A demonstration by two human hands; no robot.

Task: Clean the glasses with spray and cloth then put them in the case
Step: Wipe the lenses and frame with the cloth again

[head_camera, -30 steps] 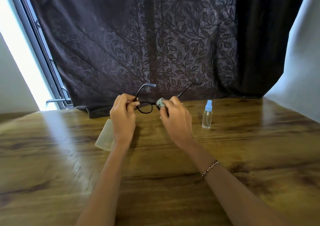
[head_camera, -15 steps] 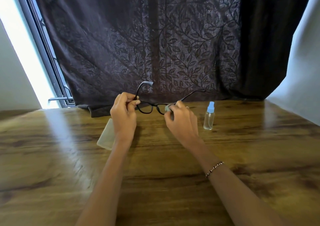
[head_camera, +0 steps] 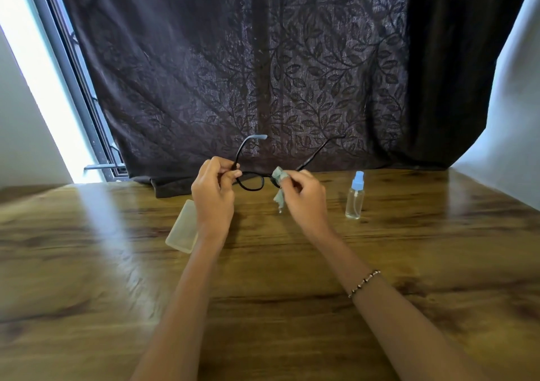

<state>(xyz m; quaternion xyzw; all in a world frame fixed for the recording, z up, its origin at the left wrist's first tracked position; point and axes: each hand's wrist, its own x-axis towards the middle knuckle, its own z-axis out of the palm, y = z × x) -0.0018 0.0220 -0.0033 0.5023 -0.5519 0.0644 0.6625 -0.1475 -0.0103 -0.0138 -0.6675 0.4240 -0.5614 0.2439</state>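
Note:
Black round-framed glasses [head_camera: 252, 181] are held above the wooden table [head_camera: 292, 278], temples open and pointing away from me. My left hand [head_camera: 213, 196] pinches the frame at its left hinge. My right hand [head_camera: 305, 196] presses a small pale green cloth [head_camera: 279, 187] around the right lens, which the cloth hides; a corner of the cloth hangs down. A clear spray bottle [head_camera: 355, 196] with a blue top stands upright to the right of my right hand. A translucent pale case [head_camera: 182, 228] lies flat on the table, partly under my left wrist.
A dark leaf-patterned curtain [head_camera: 263, 74] hangs along the table's far edge, its hem resting on the wood. A bright window frame [head_camera: 76, 88] is at far left and a white wall at right.
My right hand has shifted on the right lens, and more of the cloth now shows, with a corner hanging down. The left hand keeps its grip; the view moved slightly.

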